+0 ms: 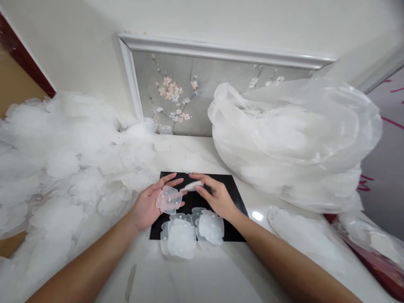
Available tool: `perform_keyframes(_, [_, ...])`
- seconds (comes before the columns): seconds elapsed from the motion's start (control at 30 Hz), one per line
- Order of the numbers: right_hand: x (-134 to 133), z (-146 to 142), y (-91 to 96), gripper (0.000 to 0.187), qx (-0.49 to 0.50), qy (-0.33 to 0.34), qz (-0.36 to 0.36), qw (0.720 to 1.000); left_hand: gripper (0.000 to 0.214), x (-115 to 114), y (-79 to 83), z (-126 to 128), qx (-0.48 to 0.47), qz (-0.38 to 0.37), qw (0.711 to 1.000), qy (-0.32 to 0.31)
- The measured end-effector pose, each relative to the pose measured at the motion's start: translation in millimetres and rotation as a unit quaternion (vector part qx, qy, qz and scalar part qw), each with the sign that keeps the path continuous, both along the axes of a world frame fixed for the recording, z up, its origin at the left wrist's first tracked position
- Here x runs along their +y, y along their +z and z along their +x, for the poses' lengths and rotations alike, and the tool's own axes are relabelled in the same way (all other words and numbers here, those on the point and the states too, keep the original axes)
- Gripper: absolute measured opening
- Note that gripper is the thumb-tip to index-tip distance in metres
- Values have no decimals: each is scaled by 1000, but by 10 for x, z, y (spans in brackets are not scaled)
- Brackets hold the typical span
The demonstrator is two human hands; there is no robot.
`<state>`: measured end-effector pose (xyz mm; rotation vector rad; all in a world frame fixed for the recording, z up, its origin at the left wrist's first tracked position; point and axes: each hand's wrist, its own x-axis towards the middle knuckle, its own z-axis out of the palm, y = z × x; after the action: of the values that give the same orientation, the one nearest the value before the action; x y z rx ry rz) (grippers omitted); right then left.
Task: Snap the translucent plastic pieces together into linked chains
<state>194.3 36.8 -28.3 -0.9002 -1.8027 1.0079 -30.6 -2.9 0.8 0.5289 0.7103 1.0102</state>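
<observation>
With the black mat as the clock's centre, a pale desk (158,280) spreads beneath everything. A great heap of translucent pieces (85,139) sprawls from eight to ten o'clock. At two o'clock a bulging clear plastic bag (293,134) stands on the desk, whitish contents showing through it. Behind, at twelve, a framed blossom picture (205,80) rests against the wall. The black mat (192,203) lies flat in the middle.

Both hands are above it. The left hand (148,206), at nine o'clock, is spread wide, palm up; the right hand (217,198), between one and three, is narrowed, thumb against fingers.

Two small piles of pieces sit at the mat's near edge: the bigger, left pile (181,237) at seven o'clock, partly overhanging onto the desk, and the right pile (211,227) at five. One clear, lobed piece (169,200) lies across the left palm and fingers. The right fingers pinch a thin white piece (191,186), seen nearly edge-on, blurred, pointing to nine o'clock.
</observation>
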Motion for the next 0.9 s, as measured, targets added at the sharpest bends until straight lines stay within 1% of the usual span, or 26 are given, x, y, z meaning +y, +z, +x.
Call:
perform_keyframes(0.03, [18,5,-4,25,46,-15,-72,996,50,3,-15,-8,8,23,1000,-2])
perform_keyframes(0.07, [37,10,-14,28,92,-18,-143,985,60,5,-28,-17,24,48,999,-3])
perform_keyframes(0.1, [56,14,-26,28,137,-8,-207,969,67,6,-39,-27,50,72,996,-3])
perform_keyframes(0.17, [92,25,-55,29,214,32,-305,928,67,7,-51,-49,139,115,984,0])
perform_keyframes(0.23, [122,39,-76,36,259,68,-367,891,59,8,-53,-76,259,152,954,-13])
perform_keyframes(0.3, [146,57,-80,36,280,93,-402,867,51,12,-51,-103,372,188,908,-38])
perform_keyframes(0.4, [173,83,-60,40,292,120,-428,847,42,22,-48,-137,478,241,842,-73])
perform_keyframes(0.47, [184,93,-43,43,297,125,-440,838,42,19,-43,-153,518,277,804,-93])
perform_keyframes(0.57, [195,90,-29,45,303,115,-452,831,50,0,-29,-166,560,319,753,-132])
perform_keyframes(0.63, [200,83,-33,46,306,111,-455,829,50,-6,-25,-163,575,337,731,-143])
perform_keyframes(0.67, [201,79,-38,46,308,111,-454,828,46,-2,-27,-157,580,344,725,-139])
perform_keyframes(0.73, [199,72,-53,46,314,109,-450,829,32,13,-37,-136,585,346,726,-109])
perform_keyframes(0.77, [194,69,-61,46,318,108,-447,829,25,23,-40,-122,584,334,735,-83])
perform_keyframes(0.8, [185,65,-68,46,321,106,-444,830,21,31,-40,-108,579,310,752,-55])
perform_keyframes(0.83, [173,59,-73,46,324,105,-442,830,22,37,-36,-95,565,274,778,-26])
perform_keyframes(0.9, [140,41,-79,46,329,106,-443,827,33,40,-15,-74,487,176,855,15])
